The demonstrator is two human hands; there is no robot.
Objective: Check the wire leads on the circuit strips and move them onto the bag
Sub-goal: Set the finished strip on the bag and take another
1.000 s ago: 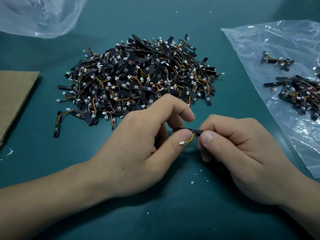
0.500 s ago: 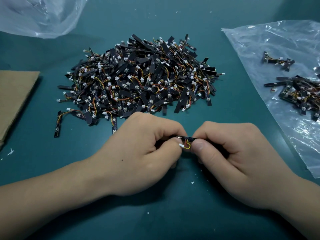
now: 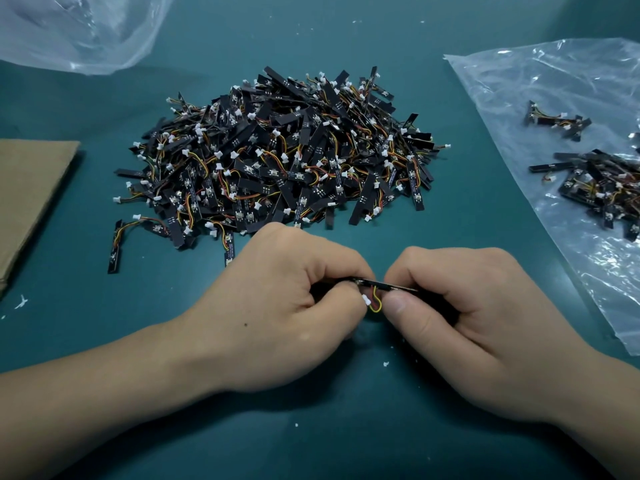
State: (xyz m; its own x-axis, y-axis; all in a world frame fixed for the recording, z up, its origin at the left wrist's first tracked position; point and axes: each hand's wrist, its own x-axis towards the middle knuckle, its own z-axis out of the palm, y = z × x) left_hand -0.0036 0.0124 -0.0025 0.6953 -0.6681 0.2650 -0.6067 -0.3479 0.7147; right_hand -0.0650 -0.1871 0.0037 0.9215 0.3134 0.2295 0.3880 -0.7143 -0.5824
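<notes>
We hold one circuit strip [image 3: 381, 284] level between both hands, each end pinched in curled fingers [image 3: 403, 306] of the left hand [image 3: 277, 306] and the right hand [image 3: 471, 317]. Its red-and-yellow wire lead [image 3: 375, 307] loops down between the thumbs. The pile [image 3: 277, 161] lies just beyond on the desk [image 3: 346, 427], and the bag [image 3: 519, 98] lies to the right.

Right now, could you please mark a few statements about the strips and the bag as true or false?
1. The left hand and the right hand both grip one circuit strip between them. True.
2. The big pile of strips lies on the right-hand bag. False: it lies on the green table; only a small heap is on the bag.
3. The held strip's wire loops below it, ending in a white connector. True.
4. The cardboard sheet lies at the table's right edge. False: it lies at the left edge.
</notes>
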